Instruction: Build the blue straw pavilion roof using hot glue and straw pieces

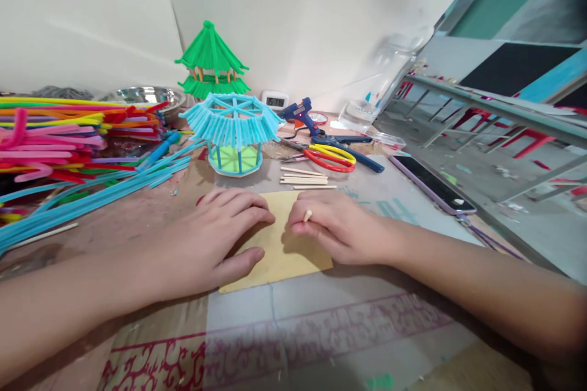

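Note:
My left hand [233, 229] rests on the left part of a yellow sheet [277, 238], thumb and fingers apart, with nothing visible between them. Over the sheet's right part, my right hand [337, 226] is closed. A short pale wooden stick [308, 215] pokes out between its thumb and forefinger; the rest of it is hidden. Just beyond the sheet lie several loose wooden sticks [305, 180]. Behind them stands a small pavilion model [233, 128] with a blue pipe-cleaner roof, open in the middle, and a green floor.
A green pagoda model [210, 55] stands at the back. Pipe cleaners [55, 140] pile up at left, near a metal bowl [149, 96]. Red-and-yellow-handled scissors [330, 162], pliers [362, 156], a blue glue gun [300, 113] and a timer [275, 99] lie behind. A phone [431, 183] is at right.

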`<state>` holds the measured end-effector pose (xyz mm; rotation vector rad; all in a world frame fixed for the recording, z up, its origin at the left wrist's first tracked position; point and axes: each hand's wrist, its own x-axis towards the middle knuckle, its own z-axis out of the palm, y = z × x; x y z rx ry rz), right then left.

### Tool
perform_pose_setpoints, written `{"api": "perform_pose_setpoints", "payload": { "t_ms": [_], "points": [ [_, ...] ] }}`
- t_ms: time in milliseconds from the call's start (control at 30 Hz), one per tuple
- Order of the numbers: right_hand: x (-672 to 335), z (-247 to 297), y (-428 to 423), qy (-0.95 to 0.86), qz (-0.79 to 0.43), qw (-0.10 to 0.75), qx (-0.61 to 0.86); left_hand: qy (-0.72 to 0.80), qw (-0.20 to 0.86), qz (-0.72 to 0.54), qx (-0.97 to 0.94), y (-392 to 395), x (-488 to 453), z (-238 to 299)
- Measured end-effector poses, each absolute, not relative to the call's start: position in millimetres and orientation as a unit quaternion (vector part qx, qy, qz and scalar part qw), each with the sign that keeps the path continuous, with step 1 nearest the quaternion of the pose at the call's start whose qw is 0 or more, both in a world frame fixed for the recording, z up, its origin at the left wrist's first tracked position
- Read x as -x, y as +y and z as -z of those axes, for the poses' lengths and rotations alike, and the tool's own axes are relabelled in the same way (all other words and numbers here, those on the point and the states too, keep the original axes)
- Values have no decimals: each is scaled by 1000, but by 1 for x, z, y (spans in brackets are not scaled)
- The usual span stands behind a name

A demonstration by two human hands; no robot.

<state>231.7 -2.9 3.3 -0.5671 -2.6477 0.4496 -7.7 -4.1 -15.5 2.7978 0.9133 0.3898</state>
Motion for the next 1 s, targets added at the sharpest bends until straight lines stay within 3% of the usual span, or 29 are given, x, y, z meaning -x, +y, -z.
{"api": "perform_pose_setpoints", "payload": {
  "t_ms": [167,300,467,567,1000],
  "points": [
    [-232,-3,-4,-948,-195,184,170,302,95,-142,-938,-5,9,17],
    [-235,1,8,-915,-182,220,286,306,94,-137,-937,-5,9,17],
    [-233,7,24,-614,-582,416,333,310,94,-133,-937,-4,10,19],
    [-231,9,30,-469,-702,452,287,313,97,-140,-934,-4,11,21],
    [-231,7,29,-411,-745,442,285,319,104,-131,-933,-4,10,19]
  ]
}}
